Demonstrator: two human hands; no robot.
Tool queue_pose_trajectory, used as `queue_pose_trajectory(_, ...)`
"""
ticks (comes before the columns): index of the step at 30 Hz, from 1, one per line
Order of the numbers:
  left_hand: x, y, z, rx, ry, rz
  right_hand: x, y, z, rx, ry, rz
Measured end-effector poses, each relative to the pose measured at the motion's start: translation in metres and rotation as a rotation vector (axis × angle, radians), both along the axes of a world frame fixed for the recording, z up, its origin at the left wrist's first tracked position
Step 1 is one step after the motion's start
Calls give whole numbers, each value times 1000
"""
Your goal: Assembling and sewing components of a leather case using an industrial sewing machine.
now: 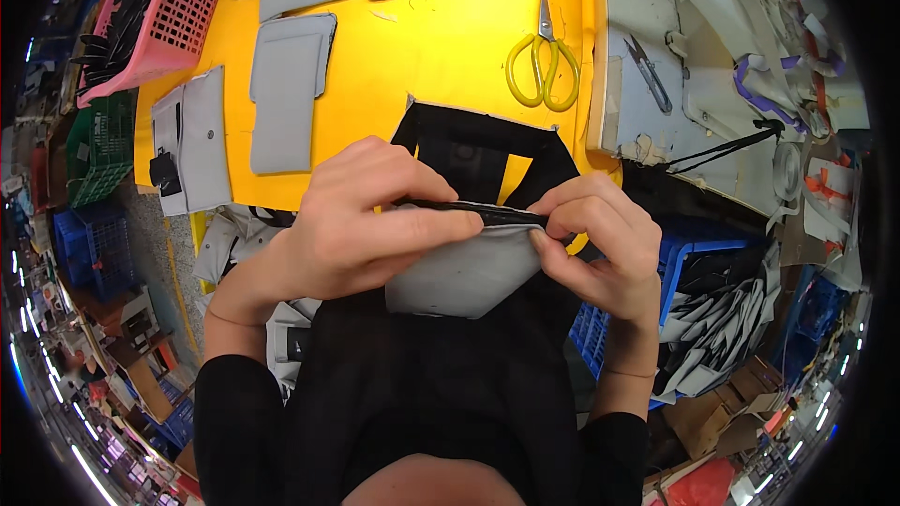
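Both hands hold a grey fabric panel with black lining [459, 272] close to my body. My left hand [361, 215] pinches its upper edge, with the index finger lying along the dark fold. At the other end of that edge, the thumb and fingers of my right hand [605, 244] are closed on the corner. Just beyond the hands, a black fabric frame [487, 120] rests on the yellow table and reaches toward the panel. Whether the two are joined is hidden by my fingers.
Yellow-handled scissors [544, 66] lie on the yellow table [412, 61] beyond my right hand. Flat grey pieces [284, 122] and a grey pouch [202, 141] lie at left, below a pink basket [178, 14]. Thread snips [649, 75] rest on the machine bed. A blue crate [670, 267] holds grey pieces.
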State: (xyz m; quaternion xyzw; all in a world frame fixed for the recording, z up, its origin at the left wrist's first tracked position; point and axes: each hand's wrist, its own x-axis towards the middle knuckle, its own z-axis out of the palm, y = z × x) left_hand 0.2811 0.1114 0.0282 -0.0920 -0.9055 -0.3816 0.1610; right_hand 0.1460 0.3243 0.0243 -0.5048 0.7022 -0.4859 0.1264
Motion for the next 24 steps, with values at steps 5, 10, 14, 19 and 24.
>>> queue_pose_trajectory(5, 3, 4, -11, -147, 178, -27, 4, 3, -2, -27, 29, -19)
queue_pose_trajectory(10, 6, 7, -12, -163, 208, -4, 6, 6, -2, -34, 52, -26)
queue_pose_trajectory(14, 6, 7, -6, -108, 140, -11, 7, 7, -1, -31, 50, -31)
queue_pose_trajectory(19, 10, 13, 13, 55, -29, 120, 8, 8, 0, -55, 65, -15)
queue_pose_trajectory(24, 8, 10, 31, -224, -142, 132, 10, 7, 1, -51, 48, -21)
